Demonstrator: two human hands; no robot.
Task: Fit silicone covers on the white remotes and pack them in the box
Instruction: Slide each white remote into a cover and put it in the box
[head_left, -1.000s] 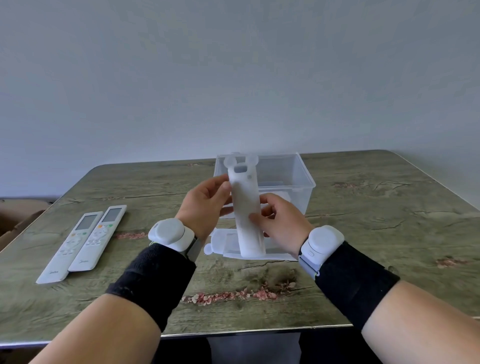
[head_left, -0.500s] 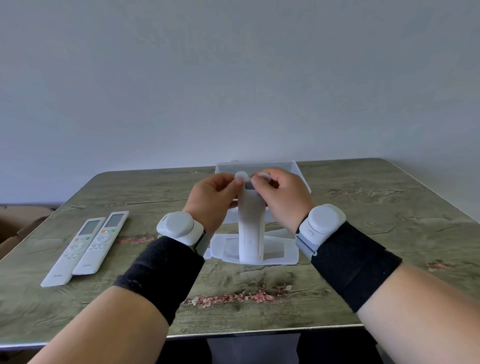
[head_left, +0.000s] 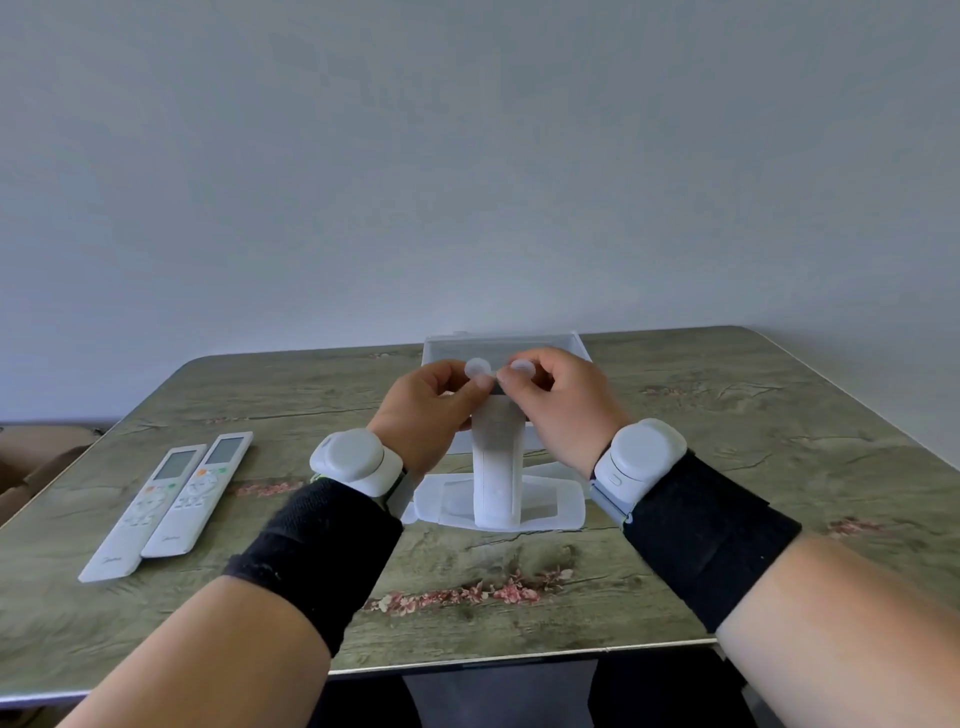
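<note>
Table (head_left: 779, 467): remote (head_left: 497, 467) between left hand (head_left: 426, 410), right hand (head_left: 566, 405)

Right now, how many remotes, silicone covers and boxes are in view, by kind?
Bare white remotes: 2
Covered remote, held upright: 1
Flat loose covers: at least 1
Clear box: 1
Total: at least 5

White remotes (head_left: 166, 506) on green wood-grain table (head_left: 779, 415).

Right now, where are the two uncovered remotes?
In the head view, the two uncovered remotes lie side by side on the left part of the table, left of the left hand and apart from it.
</note>
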